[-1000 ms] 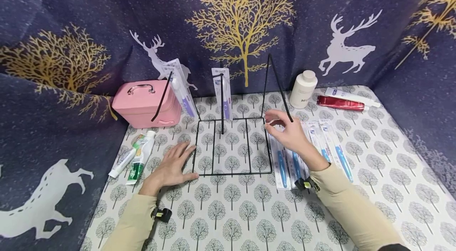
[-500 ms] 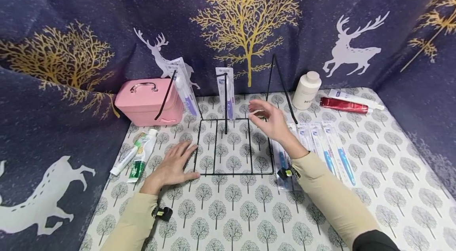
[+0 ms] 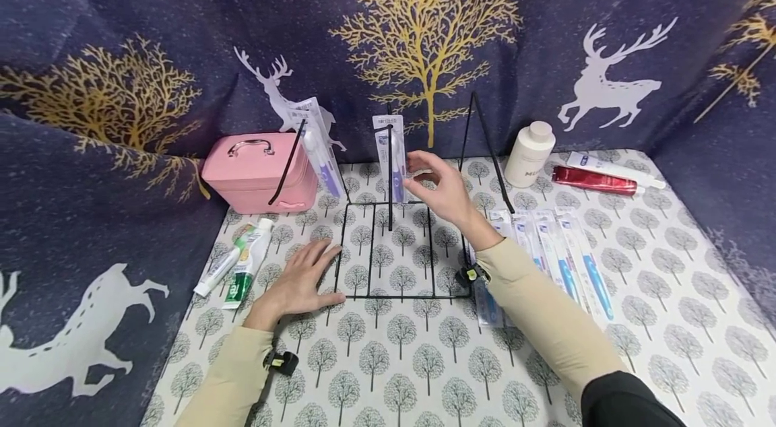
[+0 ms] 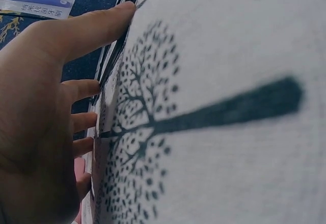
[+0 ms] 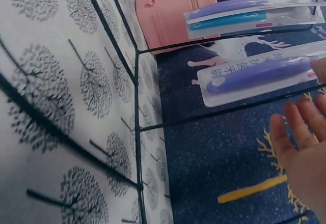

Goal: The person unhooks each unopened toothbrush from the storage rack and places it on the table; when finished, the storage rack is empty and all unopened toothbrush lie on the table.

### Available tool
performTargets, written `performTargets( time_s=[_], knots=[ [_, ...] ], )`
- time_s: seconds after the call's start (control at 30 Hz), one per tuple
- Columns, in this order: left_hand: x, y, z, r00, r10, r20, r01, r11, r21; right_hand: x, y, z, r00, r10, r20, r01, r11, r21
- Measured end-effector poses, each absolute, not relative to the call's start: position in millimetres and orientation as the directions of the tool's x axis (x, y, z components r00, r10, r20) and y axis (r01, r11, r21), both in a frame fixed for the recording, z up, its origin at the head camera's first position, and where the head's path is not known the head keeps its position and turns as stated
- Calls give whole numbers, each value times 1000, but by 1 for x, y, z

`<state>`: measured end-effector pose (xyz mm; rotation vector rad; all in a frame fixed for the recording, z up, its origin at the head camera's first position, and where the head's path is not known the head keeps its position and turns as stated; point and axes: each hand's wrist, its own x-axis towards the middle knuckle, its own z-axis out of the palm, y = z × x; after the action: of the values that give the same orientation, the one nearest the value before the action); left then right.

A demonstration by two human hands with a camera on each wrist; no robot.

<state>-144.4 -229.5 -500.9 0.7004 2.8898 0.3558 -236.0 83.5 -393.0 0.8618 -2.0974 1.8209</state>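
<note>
My right hand [image 3: 441, 188] is beside the middle hanging toothbrush pack [image 3: 397, 168], its fingers curved with a gap between thumb and fingers. In the right wrist view a fingertip overlaps the end of that purple-handled pack [image 5: 265, 76]; whether it touches is unclear. The pack hangs upright from the middle prong of a black wire rack [image 3: 400, 296]. More toothbrush packs [image 3: 324, 161] hang on the left prong; a purple and a teal handle show there. My left hand [image 3: 301, 282] rests with spread fingers on the table, at the rack's left edge.
Several blue-handled toothbrush packs [image 3: 566, 265] lie right of the rack, partly under my right forearm. A white bottle [image 3: 530, 154], a red tube [image 3: 594, 180] and a white tube [image 3: 612, 168] are at the back right. At left are a pink case [image 3: 261, 174] and toothpaste tubes [image 3: 248, 262].
My right hand has moved left, from the rack's right prong to the middle hanging toothbrush pack. The left hand stays in place. The view has shifted slightly.
</note>
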Motion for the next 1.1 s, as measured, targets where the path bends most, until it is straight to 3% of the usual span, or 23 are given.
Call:
performTargets(
  time_s=[0.4, 0.7, 1.1],
  knots=[
    [-144, -229, -502, -880, 471, -63, 441, 858, 264, -241, 67, -396, -806, -241, 540, -564, 35, -825],
    [-145, -230, -504, -876, 479, -51, 452, 855, 255, -236, 61, -401, -836, -202, 509, -537, 118, -835],
    [-145, -230, -502, -880, 470, -65, 441, 861, 253, -239, 65, -411, -808, -238, 540, -573, 100, -813]
  ],
)
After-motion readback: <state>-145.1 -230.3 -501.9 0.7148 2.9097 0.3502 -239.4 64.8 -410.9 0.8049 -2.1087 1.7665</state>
